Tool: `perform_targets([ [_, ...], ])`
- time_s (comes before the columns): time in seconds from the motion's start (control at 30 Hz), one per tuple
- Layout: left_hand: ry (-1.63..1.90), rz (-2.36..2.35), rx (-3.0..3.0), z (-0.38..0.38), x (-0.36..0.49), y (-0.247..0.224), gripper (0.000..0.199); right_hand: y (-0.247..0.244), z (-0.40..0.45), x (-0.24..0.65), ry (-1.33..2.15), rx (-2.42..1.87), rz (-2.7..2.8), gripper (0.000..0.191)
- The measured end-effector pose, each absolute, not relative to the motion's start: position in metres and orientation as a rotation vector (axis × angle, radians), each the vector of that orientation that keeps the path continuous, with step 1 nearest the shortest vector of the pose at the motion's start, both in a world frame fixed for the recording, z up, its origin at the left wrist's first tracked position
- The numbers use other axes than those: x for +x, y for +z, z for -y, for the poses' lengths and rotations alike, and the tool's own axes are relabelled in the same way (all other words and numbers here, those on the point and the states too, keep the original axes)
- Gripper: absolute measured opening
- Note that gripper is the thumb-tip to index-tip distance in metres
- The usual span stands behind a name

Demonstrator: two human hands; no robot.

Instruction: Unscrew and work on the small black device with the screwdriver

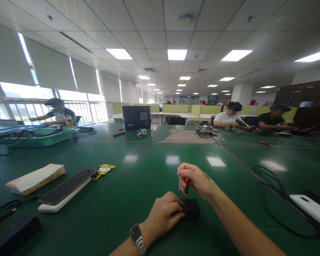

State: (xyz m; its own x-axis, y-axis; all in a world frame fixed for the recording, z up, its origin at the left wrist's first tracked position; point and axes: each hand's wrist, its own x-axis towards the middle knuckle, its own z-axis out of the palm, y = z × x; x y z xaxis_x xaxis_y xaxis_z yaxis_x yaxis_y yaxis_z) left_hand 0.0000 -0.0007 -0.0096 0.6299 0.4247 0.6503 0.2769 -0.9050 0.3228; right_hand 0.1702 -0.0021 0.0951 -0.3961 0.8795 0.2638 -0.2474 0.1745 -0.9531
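A small black box [191, 209] rests on the green tabletop in front of me. My left hand [167, 210] is closed on its left side, thumb and fingers pressed against it. Over the box, my right hand [193, 177] grips a red and black screwdriver [186, 185], held roughly upright. The screwdriver's tip is too small to make out, so I cannot tell whether it touches the box. On my left wrist is a watch [136, 234] with a metal band.
A phone [69, 186] on a white case, a tissue pack [37, 179] and a green basket [42, 138] of cables lie left. Black cables [272, 199] and a white device [310, 209] are right. Farther back stand a black computer case [136, 118] and several seated people.
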Motion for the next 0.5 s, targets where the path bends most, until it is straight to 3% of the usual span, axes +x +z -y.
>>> perform_targets([
  [0.33, 1.128, -0.573, 2.657, 0.0003, 0.0, -0.0093, 0.003, 0.0898, 0.0002, 0.1668, 1.469, -0.646, 1.406, 0.019],
  [0.5, 1.122, -0.584, 2.658, 0.0, -0.0001, -0.0093, 0.004, 0.0898, -0.0004, 0.1681, 1.434, -0.626, 1.461, 0.037],
])
